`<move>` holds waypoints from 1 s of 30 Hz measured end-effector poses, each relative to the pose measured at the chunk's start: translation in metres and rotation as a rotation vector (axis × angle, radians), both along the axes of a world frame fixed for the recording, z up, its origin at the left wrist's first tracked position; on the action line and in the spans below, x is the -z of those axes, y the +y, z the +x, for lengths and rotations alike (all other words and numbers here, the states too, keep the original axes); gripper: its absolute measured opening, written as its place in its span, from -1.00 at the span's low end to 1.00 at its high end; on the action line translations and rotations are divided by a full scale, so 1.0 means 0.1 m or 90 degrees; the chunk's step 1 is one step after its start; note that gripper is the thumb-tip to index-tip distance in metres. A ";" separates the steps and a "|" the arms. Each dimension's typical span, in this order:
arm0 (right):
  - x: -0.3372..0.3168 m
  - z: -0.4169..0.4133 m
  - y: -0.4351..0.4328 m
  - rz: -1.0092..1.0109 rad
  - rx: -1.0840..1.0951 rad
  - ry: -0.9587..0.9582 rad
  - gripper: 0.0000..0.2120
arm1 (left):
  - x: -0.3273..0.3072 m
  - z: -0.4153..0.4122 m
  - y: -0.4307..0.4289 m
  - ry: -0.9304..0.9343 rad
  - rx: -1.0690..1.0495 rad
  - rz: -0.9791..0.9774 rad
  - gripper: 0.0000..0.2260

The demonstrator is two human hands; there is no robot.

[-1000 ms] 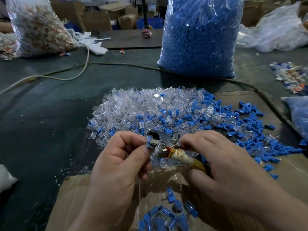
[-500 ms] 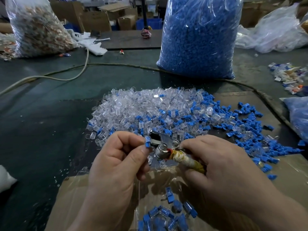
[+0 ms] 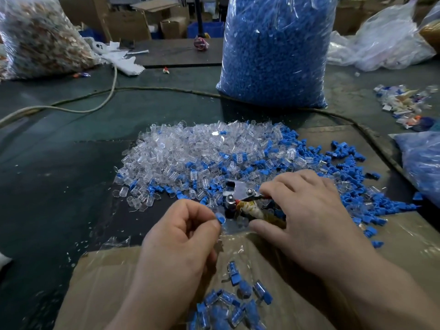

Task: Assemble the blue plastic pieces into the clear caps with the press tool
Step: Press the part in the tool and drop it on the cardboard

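The blue piece [image 3: 220, 220] sits pinched in the left hand [image 3: 181, 246], just on the near side of the press tool [image 3: 238, 195]. That grip is narrow, thumb and fingertip closed on the little part. I cannot tell if a clear cap is on it yet. The right hand [image 3: 309, 215] curls its grip round the taped handle of the press tool. Behind the press tool lies a heap of clear caps [image 3: 190, 153], and more blue bits [image 3: 352, 191] are spread to its right. I think the piece is very light, hard and a bit slippery, so it could pop out and get lost. Best to hold it by its sides and leave the end that goes in bare.
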State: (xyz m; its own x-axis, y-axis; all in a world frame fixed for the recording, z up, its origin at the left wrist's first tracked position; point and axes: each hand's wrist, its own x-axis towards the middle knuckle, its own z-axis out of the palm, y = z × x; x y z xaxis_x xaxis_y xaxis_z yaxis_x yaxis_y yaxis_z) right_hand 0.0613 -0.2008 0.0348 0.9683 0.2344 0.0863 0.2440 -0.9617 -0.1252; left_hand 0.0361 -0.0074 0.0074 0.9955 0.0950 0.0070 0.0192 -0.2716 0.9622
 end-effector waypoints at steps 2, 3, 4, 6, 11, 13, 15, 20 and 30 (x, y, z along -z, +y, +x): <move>-0.05 -0.11 0.12 0.061 -0.060 -0.048 -0.60 | 0.01 -0.02 -0.03 -0.028 -0.002 0.029 -0.90; -0.07 -0.16 0.18 0.079 -0.095 -0.058 -0.68 | 0.01 -0.03 -0.04 -0.047 0.003 0.035 -0.90; -0.06 -0.19 0.23 0.086 -0.125 -0.060 -0.72 | 0.03 -0.04 -0.05 -0.069 0.007 0.048 -0.92; -0.04 -0.21 0.28 0.087 -0.153 -0.068 -0.72 | 0.03 -0.05 -0.04 -0.113 0.010 0.091 -0.94; -0.06 -0.21 0.24 0.141 -0.164 -0.061 -0.69 | -0.03 -0.04 0.00 -0.120 0.022 0.068 -0.76; -0.07 -0.21 0.26 0.131 -0.191 -0.076 -0.68 | -0.03 -0.01 0.05 -0.096 0.035 0.099 -0.65; -0.05 -0.24 0.30 0.130 -0.216 -0.098 -0.71 | -0.03 0.01 0.09 -0.085 0.082 0.129 -0.62; -0.14 -0.32 0.36 0.455 -0.091 0.163 -0.71 | -0.05 -0.03 0.10 -0.137 0.156 0.028 -0.66; -0.02 -0.19 0.17 0.095 -0.002 0.084 -0.73 | -0.13 -0.01 0.22 -0.179 0.250 0.421 -0.70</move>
State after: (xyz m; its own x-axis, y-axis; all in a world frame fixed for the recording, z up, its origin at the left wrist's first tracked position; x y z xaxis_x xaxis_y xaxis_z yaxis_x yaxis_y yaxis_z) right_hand 0.0427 -0.1834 0.0373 0.9727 0.2321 -0.0081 0.2193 -0.9292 -0.2975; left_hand 0.0348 0.0149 0.0208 0.9080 -0.3717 0.1936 -0.4137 -0.7214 0.5554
